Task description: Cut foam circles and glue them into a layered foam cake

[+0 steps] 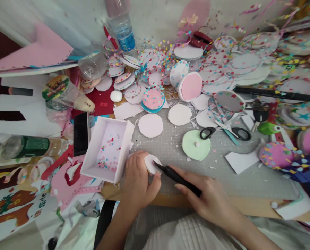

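My left hand (pixel 138 180) holds a small white disc (pixel 149 164) at the front of the grey cutting mat (pixel 217 173), its thumb and fingers around the disc's edge. In my right hand (pixel 207 194) is a black craft knife (pixel 179 177), gripped like a pen. The knife's tip is over the disc and appears to touch its face. Just left of my left hand stands a white open box (pixel 106 149) with small coloured confetti inside. Beyond my hands lie a pale pink oval (pixel 150 125), a cream oval (pixel 180 115) and a light green disc (pixel 196 147).
Black-handled scissors (pixel 225 130) rest open on the mat, touching the green disc. A phone (pixel 81 133) lies left of the box. At the back are a water bottle (pixel 125 31), a pink round box (pixel 153 99) and several decorated discs. White paper scraps (pixel 242 159) lie at right.
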`<move>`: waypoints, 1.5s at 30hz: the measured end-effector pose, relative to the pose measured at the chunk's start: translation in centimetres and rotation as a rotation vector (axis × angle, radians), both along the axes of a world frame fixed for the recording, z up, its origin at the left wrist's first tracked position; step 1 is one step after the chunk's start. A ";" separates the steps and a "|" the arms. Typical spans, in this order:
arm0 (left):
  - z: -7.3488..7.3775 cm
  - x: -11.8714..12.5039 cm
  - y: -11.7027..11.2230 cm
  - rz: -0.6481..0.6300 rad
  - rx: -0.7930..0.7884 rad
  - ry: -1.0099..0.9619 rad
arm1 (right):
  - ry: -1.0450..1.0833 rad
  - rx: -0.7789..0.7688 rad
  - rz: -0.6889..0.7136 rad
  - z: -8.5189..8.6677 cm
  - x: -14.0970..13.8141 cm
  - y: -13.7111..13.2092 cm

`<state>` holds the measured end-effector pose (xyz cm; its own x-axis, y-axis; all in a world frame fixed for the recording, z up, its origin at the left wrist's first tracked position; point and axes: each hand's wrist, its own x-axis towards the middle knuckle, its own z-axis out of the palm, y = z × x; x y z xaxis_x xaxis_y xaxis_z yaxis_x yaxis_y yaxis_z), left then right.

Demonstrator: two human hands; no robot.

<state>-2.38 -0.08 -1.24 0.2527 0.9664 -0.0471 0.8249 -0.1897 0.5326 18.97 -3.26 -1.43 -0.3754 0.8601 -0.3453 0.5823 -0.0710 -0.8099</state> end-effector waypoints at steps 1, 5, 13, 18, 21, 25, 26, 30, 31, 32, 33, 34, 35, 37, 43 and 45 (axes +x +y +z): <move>0.0 0.0 0.0 -0.002 -0.001 0.004 | 0.002 0.001 0.002 0.0 0.0 0.0; 0.1 0.0 0.0 -0.005 -0.006 0.006 | -0.023 0.010 0.006 -0.1 0.0 0.0; 0.1 0.2 0.0 0.012 0.010 0.012 | -0.019 0.023 0.007 0.1 0.0 0.3; 0.1 0.2 0.0 0.013 0.004 0.011 | -0.036 0.001 0.004 0.1 0.1 0.4; 0.2 0.2 0.0 0.024 0.001 0.004 | 0.015 -0.017 0.021 0.1 0.2 0.4; 0.2 0.2 0.1 0.017 0.000 0.008 | -0.009 -0.014 0.009 0.0 0.1 0.4; 0.2 0.2 0.1 0.016 -0.002 0.009 | -0.022 -0.015 0.007 0.0 0.1 0.5; 0.2 0.1 0.1 0.022 -0.004 0.002 | -0.062 -0.008 0.007 0.1 -0.2 0.6; 0.2 0.1 0.1 0.021 -0.001 0.000 | -0.066 -0.002 0.001 0.1 -0.3 0.5; 0.2 0.1 0.1 0.019 0.004 -0.001 | -0.069 0.005 -0.006 0.1 -0.3 0.5; 0.2 0.1 0.1 0.016 0.008 -0.002 | -0.073 0.011 -0.014 0.1 -0.4 0.4; 0.2 0.1 0.2 0.012 0.010 -0.003 | -0.078 0.016 -0.021 0.0 -0.5 0.3; 0.1 0.1 0.2 0.009 0.012 -0.003 | -0.084 0.020 -0.026 0.0 -0.5 0.2; 0.1 0.0 0.2 0.003 0.014 -0.002 | -0.098 0.028 -0.032 -0.1 -0.6 0.1; -0.1 0.0 0.3 -0.002 0.028 0.002 | -0.110 0.035 -0.044 -0.4 -0.7 0.0; -0.1 0.0 0.2 -0.003 0.024 0.000 | -0.091 0.033 -0.036 -0.4 -0.5 -0.1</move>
<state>-2.39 0.16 -1.37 0.2554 0.9665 -0.0241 0.8241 -0.2046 0.5282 18.45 -3.37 -1.84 -0.3124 0.8839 -0.3480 0.6511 -0.0675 -0.7559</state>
